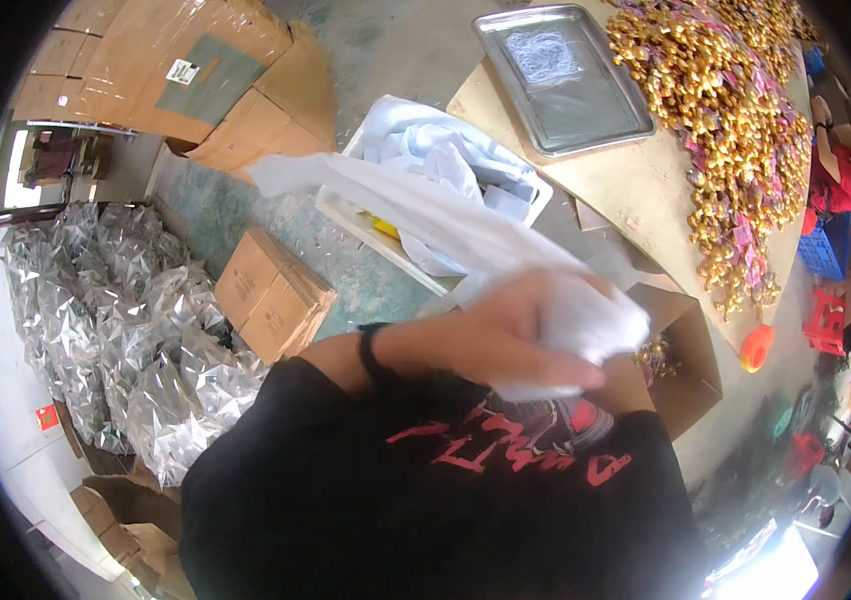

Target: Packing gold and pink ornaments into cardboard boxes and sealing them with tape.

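A long, thin white plastic bag (401, 195) stretches from in front of my chest toward the far left, blurred by motion. My left hand (518, 325), with a black band on its wrist, is closed around the bunched near end of the bag. The bunched plastic covers my right hand; only part of that forearm (633, 386) shows below it. Just beyond the bag stands a white plastic crate (386, 248) holding more crumpled white plastic (456, 140) and something yellow.
A table (646, 205) at the right carries a metal tray (591, 120) with white ties and a heap of gold berry sprays (716, 110). An open carton (691, 375) stands beside me. Flattened cartons (271, 290), silver star decorations (116, 310) and large boxes (131, 65) lie left.
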`<action>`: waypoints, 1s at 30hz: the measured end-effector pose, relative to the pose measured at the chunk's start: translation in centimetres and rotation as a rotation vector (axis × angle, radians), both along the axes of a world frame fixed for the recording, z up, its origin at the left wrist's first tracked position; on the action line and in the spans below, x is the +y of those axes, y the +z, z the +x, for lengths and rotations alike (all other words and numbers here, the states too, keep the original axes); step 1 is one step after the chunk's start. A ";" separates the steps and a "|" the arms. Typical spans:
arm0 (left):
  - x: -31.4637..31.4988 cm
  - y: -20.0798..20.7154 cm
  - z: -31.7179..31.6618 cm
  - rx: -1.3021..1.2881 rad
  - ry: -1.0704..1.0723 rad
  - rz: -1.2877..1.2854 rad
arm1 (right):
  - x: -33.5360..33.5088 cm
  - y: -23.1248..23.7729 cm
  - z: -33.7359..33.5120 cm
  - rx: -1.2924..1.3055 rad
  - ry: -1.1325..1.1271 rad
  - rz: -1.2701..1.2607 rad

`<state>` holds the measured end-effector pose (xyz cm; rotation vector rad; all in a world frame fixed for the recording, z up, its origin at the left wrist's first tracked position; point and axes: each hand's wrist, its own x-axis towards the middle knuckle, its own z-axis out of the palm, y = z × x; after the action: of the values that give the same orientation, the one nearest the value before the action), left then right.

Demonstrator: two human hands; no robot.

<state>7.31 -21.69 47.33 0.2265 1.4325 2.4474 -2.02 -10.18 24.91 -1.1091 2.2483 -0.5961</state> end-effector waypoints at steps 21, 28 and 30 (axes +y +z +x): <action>22.1 -9.3 -3.7 -0.378 -0.473 -0.315 | 35.2 17.3 4.3 -1.024 -1.174 -1.099; 30.5 -12.2 -7.8 -0.405 -0.035 0.014 | 43.4 17.7 10.6 -0.313 -1.105 -0.663; 33.3 -10.9 -8.8 -0.188 -0.056 -0.195 | 45.2 18.8 12.5 -0.096 -1.086 -0.650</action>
<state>-1.47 11.65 36.44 -0.0058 1.5451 2.2012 10.44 35.02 43.69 0.0543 2.4900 -1.8360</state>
